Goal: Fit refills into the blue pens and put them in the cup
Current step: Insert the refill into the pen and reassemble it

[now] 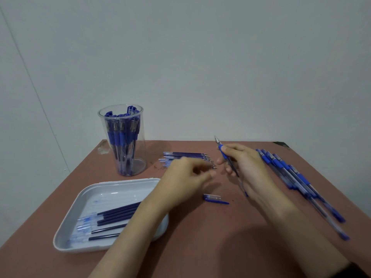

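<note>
Reddish tabletop (190,227), right of cup (140,155): right hand (247,165) pinching pen (223,152) at rubber grip, likely light, stiff, slick-barrelled, best held there; left hand (186,177) blurred, grip unclear.

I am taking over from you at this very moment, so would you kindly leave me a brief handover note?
Right hand: grips one blue pen, tip up, uncapped.
Left hand: blurred, over the loose refills on the table; I cannot tell if it holds one.
A loose cap lies near both hands.
Done: a batch of pens stands in the clear cup.
Left: the row of pens at the right, plus the held one. More refills lie in the white tray.
</note>
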Available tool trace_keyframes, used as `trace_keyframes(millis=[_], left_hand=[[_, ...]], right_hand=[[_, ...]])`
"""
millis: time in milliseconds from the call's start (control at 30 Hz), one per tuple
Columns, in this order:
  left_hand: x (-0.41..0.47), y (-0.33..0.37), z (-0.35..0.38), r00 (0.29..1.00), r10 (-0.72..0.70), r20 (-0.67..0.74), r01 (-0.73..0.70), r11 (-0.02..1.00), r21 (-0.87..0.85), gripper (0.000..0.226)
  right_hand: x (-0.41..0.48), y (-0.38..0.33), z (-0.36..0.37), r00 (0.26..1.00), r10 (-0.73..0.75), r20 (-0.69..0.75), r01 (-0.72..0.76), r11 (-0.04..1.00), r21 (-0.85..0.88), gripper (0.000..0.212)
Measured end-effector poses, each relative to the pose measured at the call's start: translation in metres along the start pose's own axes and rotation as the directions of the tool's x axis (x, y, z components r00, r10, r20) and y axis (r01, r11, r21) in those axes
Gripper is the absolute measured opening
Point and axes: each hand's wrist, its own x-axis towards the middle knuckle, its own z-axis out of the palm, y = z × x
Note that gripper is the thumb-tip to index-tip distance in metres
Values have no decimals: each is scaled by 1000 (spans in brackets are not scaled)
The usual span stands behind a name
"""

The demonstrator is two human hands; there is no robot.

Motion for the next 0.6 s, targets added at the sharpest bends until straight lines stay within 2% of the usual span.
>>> trace_keyframes(millis=[100,167,233,267,333,400,467,600], left_hand=[[-4,0,4,960,57,274,-99,985,142,36],[-4,-4,5,944,64,324,-131,972,192,28],[-4,-7,5,973,36,229,-96,962,257,17],[-3,-8,3,992,32,126,-68,952,298,14],[0,-11,-5,995,30,-97,-1,959,285,12],[2,-15,-14,975,-6,-221,43,985,165,13],[3,-17,-20,966,-50,-255,77,992,96,15],[3,-20,-24,960,-76,-268,93,994,55,18]], right_hand=[[5,4,-8,999,9,-50,-9,1000,0,8],[6,3,-8,999,-5,-50,5,1000,-9,7],[5,2,-8,996,-86,-30,85,996,-35,8],[3,1,-8,984,-178,-15,175,977,-124,10],[-2,2,-9,918,-390,68,381,825,-418,12],[-9,1,-7,846,-497,193,504,626,-596,14],[-12,0,-5,803,-531,270,565,534,-629,14],[-11,2,-4,796,-530,293,576,514,-635,14]])
